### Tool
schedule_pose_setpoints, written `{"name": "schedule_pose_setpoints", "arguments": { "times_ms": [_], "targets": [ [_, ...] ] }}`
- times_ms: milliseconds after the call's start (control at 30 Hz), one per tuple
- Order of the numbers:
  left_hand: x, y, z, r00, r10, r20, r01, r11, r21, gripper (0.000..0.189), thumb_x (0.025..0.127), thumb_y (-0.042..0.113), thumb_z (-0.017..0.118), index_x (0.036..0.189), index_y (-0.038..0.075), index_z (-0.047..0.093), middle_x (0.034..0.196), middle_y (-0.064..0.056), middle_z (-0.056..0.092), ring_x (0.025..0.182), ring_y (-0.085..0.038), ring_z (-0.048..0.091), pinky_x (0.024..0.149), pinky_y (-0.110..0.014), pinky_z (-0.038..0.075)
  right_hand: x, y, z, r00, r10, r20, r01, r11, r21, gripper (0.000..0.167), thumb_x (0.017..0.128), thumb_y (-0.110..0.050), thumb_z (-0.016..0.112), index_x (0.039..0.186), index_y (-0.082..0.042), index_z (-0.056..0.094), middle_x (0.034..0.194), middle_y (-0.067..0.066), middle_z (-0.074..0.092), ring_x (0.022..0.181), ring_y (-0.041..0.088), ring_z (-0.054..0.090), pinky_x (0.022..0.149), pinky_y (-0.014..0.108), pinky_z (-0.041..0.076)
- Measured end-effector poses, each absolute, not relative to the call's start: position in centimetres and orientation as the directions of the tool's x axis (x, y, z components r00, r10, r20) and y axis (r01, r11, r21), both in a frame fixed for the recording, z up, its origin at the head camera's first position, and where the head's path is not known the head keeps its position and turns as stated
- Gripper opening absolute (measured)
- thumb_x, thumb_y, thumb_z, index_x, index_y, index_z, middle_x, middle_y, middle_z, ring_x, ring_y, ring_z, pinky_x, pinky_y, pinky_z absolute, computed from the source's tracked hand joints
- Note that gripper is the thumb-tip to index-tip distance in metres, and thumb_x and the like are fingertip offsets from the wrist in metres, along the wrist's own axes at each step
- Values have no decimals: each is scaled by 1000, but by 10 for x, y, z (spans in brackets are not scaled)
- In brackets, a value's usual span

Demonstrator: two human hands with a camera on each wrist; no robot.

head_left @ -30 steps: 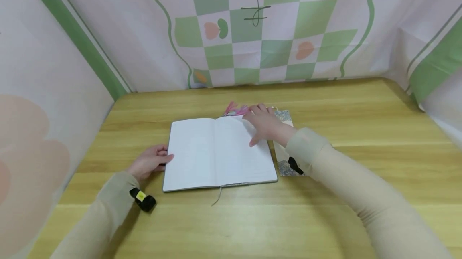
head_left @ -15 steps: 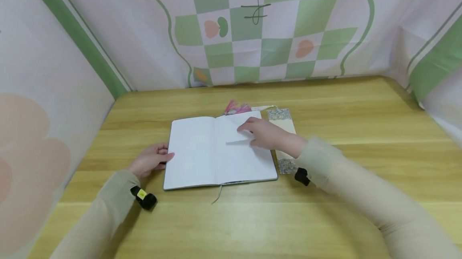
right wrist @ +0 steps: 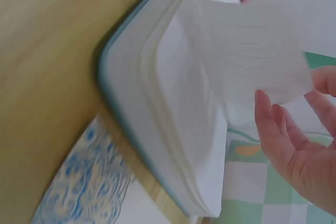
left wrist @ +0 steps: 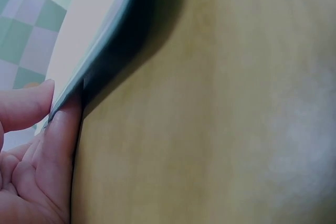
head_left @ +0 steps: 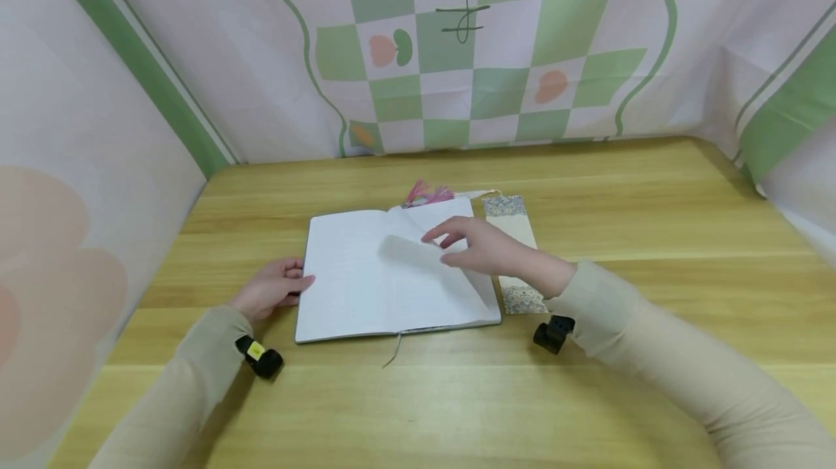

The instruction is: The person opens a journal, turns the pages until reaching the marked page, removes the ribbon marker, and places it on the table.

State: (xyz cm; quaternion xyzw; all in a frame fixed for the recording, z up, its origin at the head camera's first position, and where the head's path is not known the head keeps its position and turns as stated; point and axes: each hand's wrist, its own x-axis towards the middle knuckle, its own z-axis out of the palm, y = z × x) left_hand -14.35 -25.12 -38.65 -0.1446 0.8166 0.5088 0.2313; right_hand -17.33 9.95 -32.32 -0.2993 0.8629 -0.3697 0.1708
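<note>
An open notebook (head_left: 346,280) with blank-looking pages lies on the wooden table in the head view. My left hand (head_left: 274,289) grips its left edge, thumb on the page and fingers under the cover, as the left wrist view shows. Over the right half, my right hand (head_left: 480,245) holds a single page (right wrist: 257,51) by its edge between thumb and fingers. That page is lifted and curves toward the left side. Beneath it more pages (right wrist: 178,87) lie stacked on the right cover.
A cream bookmark (head_left: 512,229) with blue patterned ends lies just right of the notebook. Pink tassels (head_left: 427,193) stick out behind its top edge. A thin grey ribbon (head_left: 394,351) trails from the spine onto the table (head_left: 457,411). A printed curtain (head_left: 503,33) hangs at the back.
The right hand has drawn back from the top right of the notebook, and a page has risen and bent leftward with it. The left hand has stayed in place.
</note>
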Motion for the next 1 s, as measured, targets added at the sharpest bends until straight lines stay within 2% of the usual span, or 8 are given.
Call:
{"name": "schedule_pose_setpoints", "arguments": {
  "times_ms": [267,367,433,500,567,667,800,1000],
  "targets": [
    [-144,-252,-386,-852,-2,-524,-470,444,763,59,97,18,55,145,-3,27,113,-7,46,97,-17,48,73,-22,49,-177,96,-312,-809,-536,-242,53,343,-938,44,92,-7,53,136,-5,47,142,14,42,125,31,46,89,42,49],
    [-143,-251,-385,-851,0,-525,-471,445,762,60,97,18,55,145,-4,26,114,-8,46,98,-17,48,74,-22,49,-178,94,-314,-805,-549,-224,116,225,-967,48,95,-8,49,141,-4,39,147,16,33,129,33,39,89,43,47],
    [-142,-251,-385,-851,-2,-526,-472,446,761,59,96,18,55,144,-3,27,112,-8,46,97,-17,48,73,-22,50,-177,91,-317,-774,-601,-200,131,156,-979,49,98,-13,44,144,-3,32,148,20,28,130,36,36,91,45,46],
    [-141,-250,-384,-850,-6,-526,-473,447,759,58,96,17,56,143,-3,29,109,-7,47,96,-17,48,73,-22,50,-175,89,-322,-721,-667,-185,135,127,-983,55,100,-26,44,147,-4,26,148,23,25,132,40,33,96,50,43],
    [-140,-249,-384,-851,-3,-525,-471,448,760,58,96,18,56,143,-4,29,107,-6,47,94,-17,48,72,-22,50,-172,85,-326,-660,-728,-187,103,159,-982,63,99,-40,41,149,-7,22,148,22,25,132,41,32,103,55,36],
    [-138,-248,-382,-852,-1,-523,-467,451,760,57,96,17,56,142,-5,29,104,-5,46,93,-17,48,72,-23,50,-168,79,-331,-593,-779,-204,-40,281,-959,66,98,-50,37,151,-13,21,153,14,25,137,35,30,111,55,24],
    [-138,-249,-381,-855,6,-518,-461,445,767,59,96,19,57,143,-4,30,103,-5,46,95,-17,48,72,-23,50,-163,67,-334,-540,-813,-219,-271,415,-869,55,102,-40,33,151,-17,23,156,3,23,142,23,24,115,46,19],
    [-138,-255,-381,-877,112,-468,-392,397,830,44,97,11,53,133,-10,38,104,-9,59,83,-9,56,70,-22,51,-156,46,-335,-502,-812,-298,-466,544,-698,55,101,-44,36,150,-20,27,155,-2,26,144,19,18,117,41,16]
  ]
}}
